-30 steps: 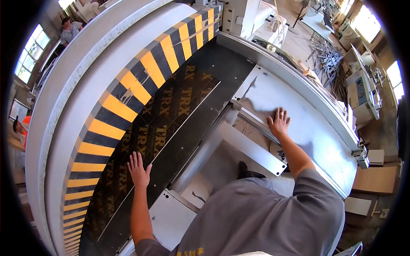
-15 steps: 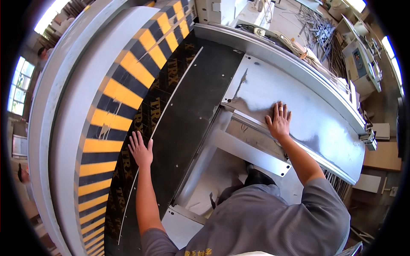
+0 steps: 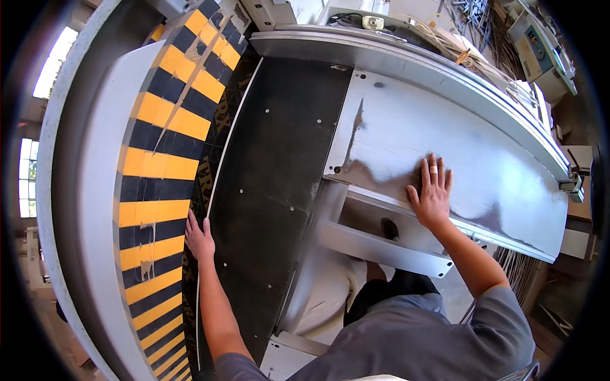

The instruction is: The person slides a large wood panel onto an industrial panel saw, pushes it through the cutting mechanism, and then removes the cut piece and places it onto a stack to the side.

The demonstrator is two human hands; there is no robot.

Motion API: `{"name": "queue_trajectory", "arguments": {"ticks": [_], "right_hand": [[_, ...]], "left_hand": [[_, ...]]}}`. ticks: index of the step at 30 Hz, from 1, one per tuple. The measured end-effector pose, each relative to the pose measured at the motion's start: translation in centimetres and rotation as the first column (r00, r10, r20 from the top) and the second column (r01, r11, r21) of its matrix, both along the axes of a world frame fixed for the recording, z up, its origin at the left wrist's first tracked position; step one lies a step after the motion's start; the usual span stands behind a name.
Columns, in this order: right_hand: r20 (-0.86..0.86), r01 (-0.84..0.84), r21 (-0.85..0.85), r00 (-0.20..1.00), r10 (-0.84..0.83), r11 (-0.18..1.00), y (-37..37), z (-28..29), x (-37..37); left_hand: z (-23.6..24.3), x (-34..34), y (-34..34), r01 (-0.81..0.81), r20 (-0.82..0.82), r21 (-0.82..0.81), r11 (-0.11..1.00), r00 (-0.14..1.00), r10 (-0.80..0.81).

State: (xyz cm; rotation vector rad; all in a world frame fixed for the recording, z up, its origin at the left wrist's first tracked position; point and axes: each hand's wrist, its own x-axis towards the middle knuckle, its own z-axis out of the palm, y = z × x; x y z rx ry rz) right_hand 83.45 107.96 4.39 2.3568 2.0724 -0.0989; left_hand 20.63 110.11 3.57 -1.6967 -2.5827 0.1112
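My left hand (image 3: 201,240) rests at the edge of a dark board with printed lettering (image 3: 220,117), beside the black-and-yellow striped guard beam (image 3: 159,164). Its thumb stands apart, its fingers point forward along the beam, and it grasps nothing. A thin white strip (image 3: 222,159) runs lengthwise next to this hand, along the black table surface (image 3: 273,159). With fingers stretched out, my right hand (image 3: 433,202) lies flat on a shiny, worn metal plate (image 3: 406,127). A light band circles one finger of that hand.
A metal fence (image 3: 406,57) borders the plate on the far side. Below the plate, a metal crossbar (image 3: 387,247) spans the gap where I stand. Cables (image 3: 438,38) and a control box (image 3: 540,47) are beyond the fence. A large grey housing (image 3: 95,190) rises at left.
My left hand has moved from the board's open surface to right beside the striped beam. My right hand stays flat on the metal plate. The whole view has shifted.
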Motion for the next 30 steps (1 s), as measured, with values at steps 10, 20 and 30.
{"name": "queue_trajectory", "arguments": {"ticks": [10,20,30], "right_hand": [[-0.013,0.018,-0.061,1.0,-0.018,0.998,0.3,0.5,-0.5],[0.017,0.011,-0.065,1.0,-0.01,0.998,0.3,0.3,-0.8],[0.032,-0.002,-0.023,1.0,0.002,1.0,0.1,-0.1,-0.5]], "left_hand": [[1.5,0.0,1.8,-0.138,0.116,-0.11,0.984,0.982,0.151],[-0.1,-3.3,2.1,-0.199,0.184,-0.113,0.974,0.959,0.217],[-3.3,-6.3,2.0,-0.193,0.157,-0.054,0.98,0.967,0.199]]}}
